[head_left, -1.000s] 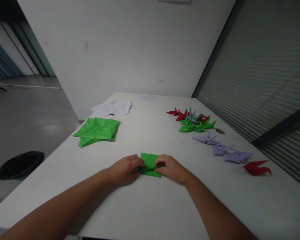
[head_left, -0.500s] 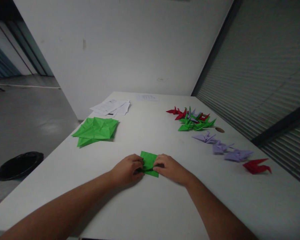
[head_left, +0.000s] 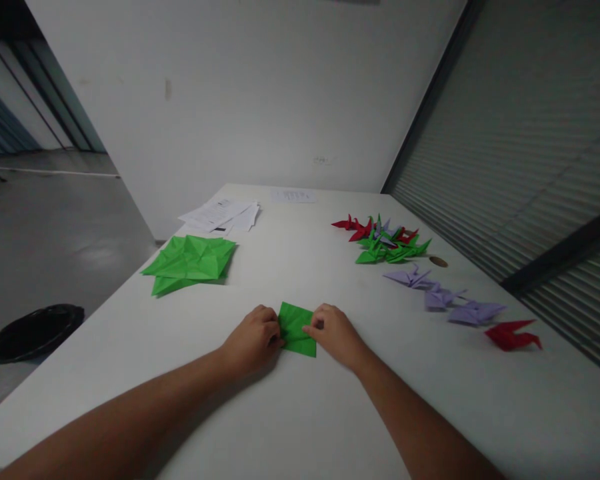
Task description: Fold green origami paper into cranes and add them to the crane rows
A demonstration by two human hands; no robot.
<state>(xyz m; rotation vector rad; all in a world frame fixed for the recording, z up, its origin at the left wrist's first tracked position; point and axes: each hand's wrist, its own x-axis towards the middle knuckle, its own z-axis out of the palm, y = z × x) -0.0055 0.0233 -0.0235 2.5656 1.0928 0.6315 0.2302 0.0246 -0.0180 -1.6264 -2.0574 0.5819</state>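
A small folded square of green origami paper [head_left: 296,331] lies on the white table between my hands. My left hand [head_left: 258,335] is closed at its left edge, the fingertips curled against the paper. My right hand [head_left: 334,333] pinches at the right edge, thumb and index finger over the paper's surface. Part of each paper edge is hidden by my fingers. The square shows creases and lies nearly flat.
Creased green sheets [head_left: 193,259] lie at the left, with printed papers [head_left: 223,215] behind them. Several folded cranes form a pile [head_left: 387,241] at the right; purple cranes [head_left: 475,311] and a red crane [head_left: 513,335] sit nearer. A black bin [head_left: 35,333] stands left of the table.
The lower flap of the green paper, raised with a dark gap before, now lies flatter. My right hand has shifted slightly up and left along the paper's edge.
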